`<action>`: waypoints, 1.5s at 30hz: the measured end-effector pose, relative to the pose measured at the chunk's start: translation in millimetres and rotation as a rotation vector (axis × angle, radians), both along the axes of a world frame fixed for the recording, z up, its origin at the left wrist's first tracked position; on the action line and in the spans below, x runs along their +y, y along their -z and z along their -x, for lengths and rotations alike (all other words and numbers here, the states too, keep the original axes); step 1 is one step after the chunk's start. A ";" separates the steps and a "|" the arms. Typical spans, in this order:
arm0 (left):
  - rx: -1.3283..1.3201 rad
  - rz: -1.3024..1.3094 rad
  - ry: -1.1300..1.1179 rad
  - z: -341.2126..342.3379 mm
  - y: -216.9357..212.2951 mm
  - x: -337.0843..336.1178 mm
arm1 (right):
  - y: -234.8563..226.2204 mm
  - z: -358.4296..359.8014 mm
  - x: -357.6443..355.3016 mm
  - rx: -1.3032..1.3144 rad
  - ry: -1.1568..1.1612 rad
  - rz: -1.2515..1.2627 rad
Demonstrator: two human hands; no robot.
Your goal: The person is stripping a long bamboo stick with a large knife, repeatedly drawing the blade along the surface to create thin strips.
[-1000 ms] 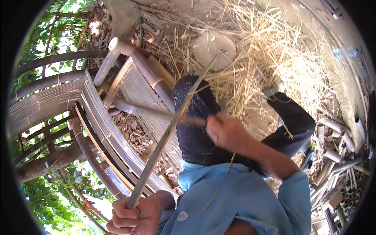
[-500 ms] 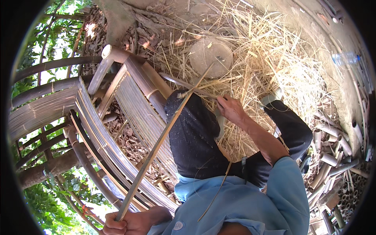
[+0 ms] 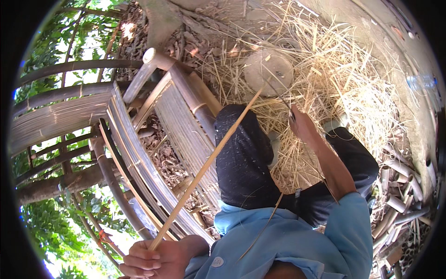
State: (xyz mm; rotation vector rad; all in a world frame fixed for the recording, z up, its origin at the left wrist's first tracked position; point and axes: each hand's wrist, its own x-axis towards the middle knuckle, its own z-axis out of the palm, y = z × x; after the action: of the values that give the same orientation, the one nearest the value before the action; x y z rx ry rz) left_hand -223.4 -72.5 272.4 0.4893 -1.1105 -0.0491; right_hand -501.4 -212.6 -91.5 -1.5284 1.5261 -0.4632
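A long, pale bamboo strip (image 3: 211, 160) slants up across my thigh. My left hand (image 3: 147, 259), low on the left, is closed around its lower end. The strip's far end rises over the straw near a round wooden block (image 3: 269, 74). My right hand (image 3: 304, 126) grips the dark handle of a knife. Its thin blade (image 3: 281, 96) is seen nearly edge-on and points up and left towards the block, close to the strip's far tip. I cannot tell whether blade and strip touch. A thin brown sliver (image 3: 262, 226) lies over my blue shirt.
A bamboo bench (image 3: 186, 121) with slatted seat stands to my left. Straw-like shavings (image 3: 334, 88) cover the ground ahead. A clear plastic bottle (image 3: 422, 83) lies at the far right. Cut bamboo tubes (image 3: 397, 203) are piled at the right.
The knife has come off the strip's upper part and turned towards the block, with my right hand moving right. The strip has rolled to a paler face. The whole view has shifted slightly.
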 end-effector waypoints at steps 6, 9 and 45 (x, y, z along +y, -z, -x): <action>-0.052 0.039 0.003 10.0 8.7 8.1 | -157.6 -68.6 88.5 -0.079 -0.210 0.428; -0.006 0.010 0.016 11.6 12.4 10.9 | -222.2 -83.2 123.3 -0.017 -0.356 0.596; 0.174 0.110 -0.510 14.2 8.7 -12.5 | 115.5 9.9 -8.9 0.273 0.065 0.118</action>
State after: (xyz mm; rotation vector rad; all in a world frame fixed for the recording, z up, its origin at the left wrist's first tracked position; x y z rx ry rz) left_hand -237.6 -85.0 263.7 0.6438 -0.7886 0.4058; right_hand -511.3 -221.6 -207.0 -1.6912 1.7897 -0.3997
